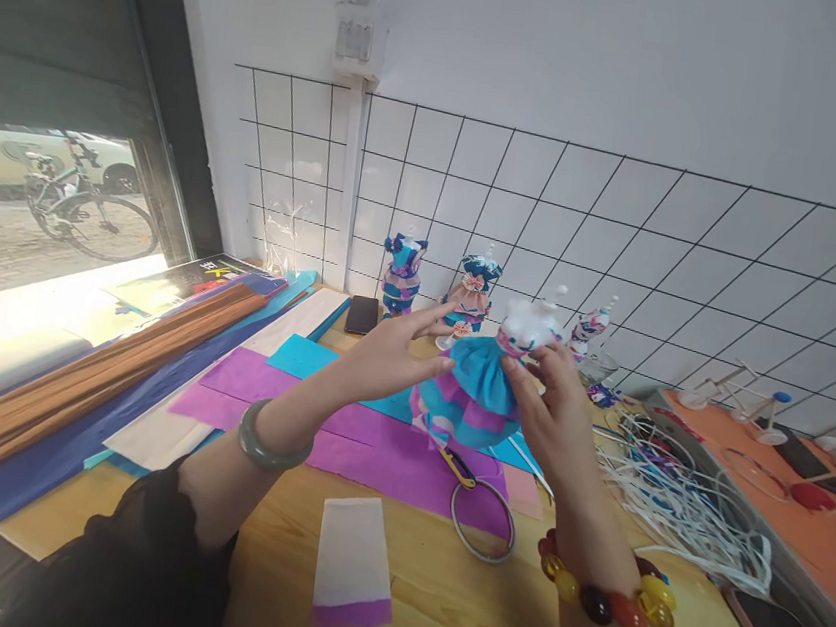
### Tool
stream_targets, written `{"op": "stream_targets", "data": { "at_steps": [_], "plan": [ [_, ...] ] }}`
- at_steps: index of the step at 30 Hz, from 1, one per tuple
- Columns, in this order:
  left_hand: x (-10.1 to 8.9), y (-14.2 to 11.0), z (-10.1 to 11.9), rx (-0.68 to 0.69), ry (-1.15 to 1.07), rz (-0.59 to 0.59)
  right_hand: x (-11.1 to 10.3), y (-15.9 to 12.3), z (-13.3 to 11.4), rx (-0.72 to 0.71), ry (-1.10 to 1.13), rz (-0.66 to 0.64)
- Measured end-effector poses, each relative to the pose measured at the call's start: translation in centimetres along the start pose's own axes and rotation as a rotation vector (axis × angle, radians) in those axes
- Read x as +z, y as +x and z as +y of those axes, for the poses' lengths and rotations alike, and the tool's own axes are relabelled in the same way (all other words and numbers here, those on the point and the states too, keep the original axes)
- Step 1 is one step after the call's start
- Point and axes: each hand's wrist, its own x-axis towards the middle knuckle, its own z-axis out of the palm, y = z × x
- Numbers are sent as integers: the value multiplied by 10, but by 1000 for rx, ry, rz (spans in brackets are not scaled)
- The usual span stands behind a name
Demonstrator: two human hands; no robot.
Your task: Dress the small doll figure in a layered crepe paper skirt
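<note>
A doll [480, 396] with a white, marbled head and a layered turquoise, purple and white skirt is held up over the table. My right hand [559, 400] grips it at the neck and the side of the head, thumb in front. To the doll's left is my left hand [387, 355], fingers stretched and apart, its thumb tip by the turquoise collar; whether it touches cannot be made out. Below the doll lie a yellow-black cutter [459, 468], partly hidden, and a grey ring [483, 520]. Purple sheets [341, 461] spread under it. Nearer me lies a white-and-purple piece [356, 558].
Similar figures, one blue-pink [401, 276] and one peach-blue [472, 290], stand by the wall grid. A phone [362, 315] lies near them. Brown folded material [99, 388] lines the left side. White cords [690, 506] tangle at right beside an orange surface [825, 511].
</note>
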Motion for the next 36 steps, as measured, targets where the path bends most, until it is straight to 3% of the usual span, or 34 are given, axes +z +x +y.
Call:
{"op": "stream_targets", "data": {
  "at_steps": [2,4,6,7,14,20,27,36],
  "plan": [
    [1,6,-17,-61,116,9,-2,1,8,8,-96,97],
    [5,12,-39,-184,262,-62,-4,2,16,1,-192,175],
    [10,16,-60,-312,405,-240,-5,2,23,-9,-249,212],
    [14,17,-70,-369,484,-386,-4,1,26,-11,-260,219],
    [30,14,-125,-524,443,-690,6,4,49,70,-102,199],
    [29,14,-158,-524,321,-726,40,38,77,150,37,88],
    [29,15,-161,-542,276,-737,88,75,89,135,142,-137],
    [30,16,-163,-551,290,-752,101,89,94,156,177,-248]
  ]
}}
